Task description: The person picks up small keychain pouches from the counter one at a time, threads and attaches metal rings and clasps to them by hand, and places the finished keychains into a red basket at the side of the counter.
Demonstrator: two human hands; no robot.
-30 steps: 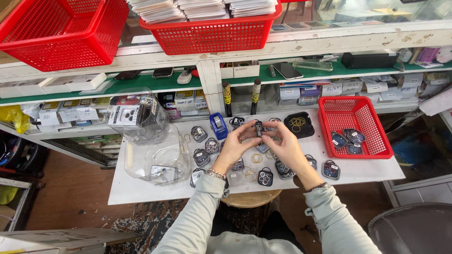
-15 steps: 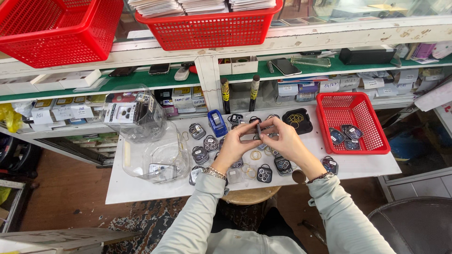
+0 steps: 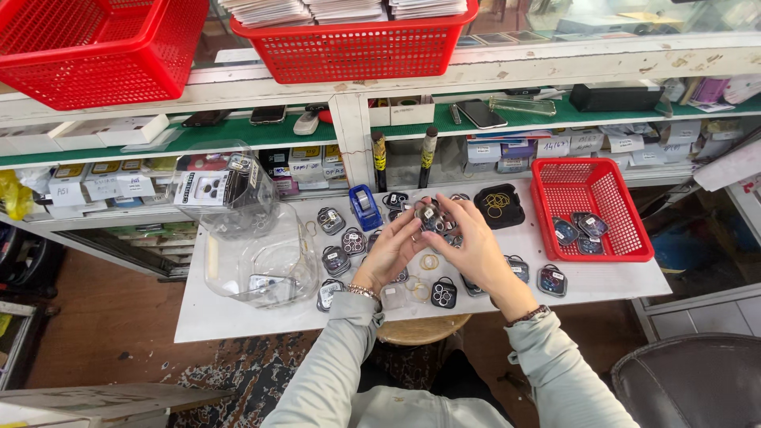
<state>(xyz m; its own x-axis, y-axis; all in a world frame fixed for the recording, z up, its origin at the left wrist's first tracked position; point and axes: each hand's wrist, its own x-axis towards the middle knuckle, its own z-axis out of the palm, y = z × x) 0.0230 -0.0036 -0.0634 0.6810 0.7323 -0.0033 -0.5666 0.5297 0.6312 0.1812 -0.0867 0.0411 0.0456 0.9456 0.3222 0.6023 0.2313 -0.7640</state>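
My left hand (image 3: 390,255) and my right hand (image 3: 474,246) meet over the middle of a white table (image 3: 230,317). Together they pinch a small clear case with dark round lens rings (image 3: 430,216) between the fingertips. Under and around the hands lie several more of these small cases (image 3: 336,260). A blue tape dispenser (image 3: 365,208) stands just left of the hands. A black tray with rubber bands (image 3: 499,205) sits just right of them.
A small red basket (image 3: 590,208) holding a few cases stands at the right end of the table. Clear plastic jars (image 3: 258,250) lie at the left. Shelves behind carry boxes, phones and two large red baskets (image 3: 95,47). A wooden stool (image 3: 416,329) stands below the table.
The hands have stayed together on the small case, shifting only slightly; the view has moved a little.
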